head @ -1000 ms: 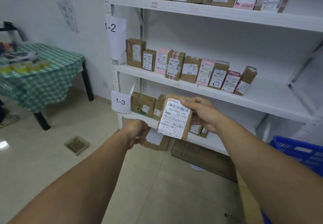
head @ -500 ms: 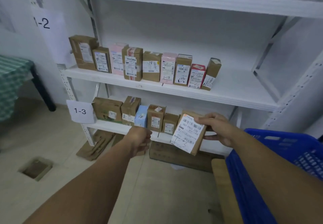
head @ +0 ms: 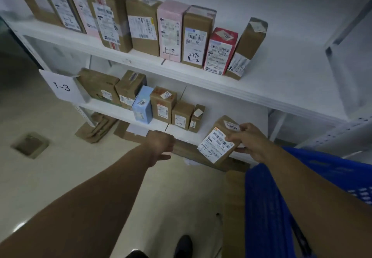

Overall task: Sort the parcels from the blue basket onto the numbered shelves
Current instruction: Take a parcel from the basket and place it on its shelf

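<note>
- While the right hand (head: 248,141) grips a brown parcel (head: 218,144) with the thumb across its label and the fingers behind, the parcel hangs at the front edge of the lower shelf (head: 181,134), to the right of the row standing there.
- Its long axis is close to upright, with the top leaning right and away. The white barcode label faces the camera, and a small sticker sits on the top face.
- The left hand (head: 161,144) hovers in front of the same shelf edge, back up and thumb out. Its fingers are hidden, so I cannot tell whether they are spread or curled.
- A paper tag reading 1-3 (head: 61,87) hangs at the shelf's left end. 6 boxes stand there, 1 of them a light blue box (head: 143,105).
- On the upper shelf (head: 203,77), brown, pink and red boxes stand in a row, several marked 1-2 by hand.
- Beside the right forearm stands the blue basket (head: 269,207).
- Shelves and wall are white and the floor (head: 60,177) is pale tile, with a square drain (head: 30,145) and flattened cardboard (head: 96,130) under the rack.
</note>
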